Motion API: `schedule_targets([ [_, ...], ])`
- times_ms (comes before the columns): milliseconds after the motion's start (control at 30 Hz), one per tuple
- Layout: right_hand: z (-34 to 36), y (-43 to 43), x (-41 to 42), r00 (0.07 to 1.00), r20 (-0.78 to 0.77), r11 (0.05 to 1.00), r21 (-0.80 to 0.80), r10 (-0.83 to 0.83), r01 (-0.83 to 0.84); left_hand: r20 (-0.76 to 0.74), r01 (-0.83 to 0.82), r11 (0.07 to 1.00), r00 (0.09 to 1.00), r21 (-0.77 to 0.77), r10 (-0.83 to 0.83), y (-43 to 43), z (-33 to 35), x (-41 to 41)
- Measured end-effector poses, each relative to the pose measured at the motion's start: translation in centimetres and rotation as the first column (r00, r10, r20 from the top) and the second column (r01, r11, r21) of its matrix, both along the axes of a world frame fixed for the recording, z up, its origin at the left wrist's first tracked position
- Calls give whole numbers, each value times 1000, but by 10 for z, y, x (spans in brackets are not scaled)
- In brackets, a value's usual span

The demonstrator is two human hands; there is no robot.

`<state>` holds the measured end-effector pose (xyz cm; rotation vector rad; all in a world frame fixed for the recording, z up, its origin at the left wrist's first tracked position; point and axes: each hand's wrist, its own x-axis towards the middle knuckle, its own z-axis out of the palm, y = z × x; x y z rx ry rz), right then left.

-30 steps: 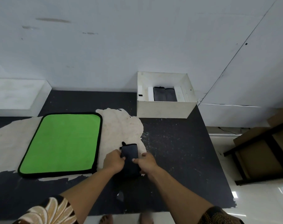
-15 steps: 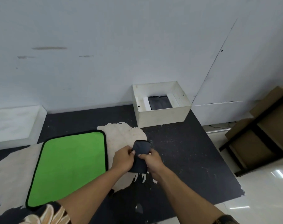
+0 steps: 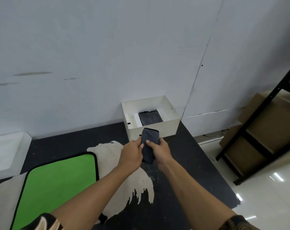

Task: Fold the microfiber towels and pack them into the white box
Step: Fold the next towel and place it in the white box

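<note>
Dark grey microfibre, folded into a thick, soft, round-ended bundle: this is the folded towel (image 3: 150,141), held clear of the tabletop (image 3: 187,163) in a two-handed grip. The left hand (image 3: 131,155) and right hand (image 3: 160,152) each pinch one side of it, thumbs pressed on its upper face. Just beyond the grip stands the white box (image 3: 157,130), rigid and open-topped. Inside it, packed grey towels (image 3: 150,117) lie between white strips (image 3: 136,120). Back and to the left of the grip, a green towel (image 3: 56,185) with black edging lies flat and unfolded.

The likely trouble is that plush cloth springs open. Loosening the grip early could let the bundle unroll or snag on the box's near wall. How much room is left inside is hard to judge, and a slack bundle may bunch up on the towels already there.
</note>
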<state>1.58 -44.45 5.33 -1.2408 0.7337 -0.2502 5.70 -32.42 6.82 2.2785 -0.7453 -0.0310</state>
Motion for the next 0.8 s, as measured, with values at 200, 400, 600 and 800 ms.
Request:
schedule_targets([
  [200, 10, -47, 26, 997, 54, 998, -36, 62, -60, -42, -80, 996, 996, -38, 78, -43, 11, 15],
  [400, 12, -120, 69, 986, 54, 986, -62, 158, -154, -190, -50, 996, 981, -68, 37, -103, 23, 38],
  [600, 10, -180, 130, 961, 4, 954, -119, 278, -275, -256, -155, 987, 953, 47, 162, -154, 27, 86],
  [800, 13, -211, 190, 892, -171, 823, -345, 418, -452, -351, -232, 969, 903, 88, 248, -175, 17, 128],
])
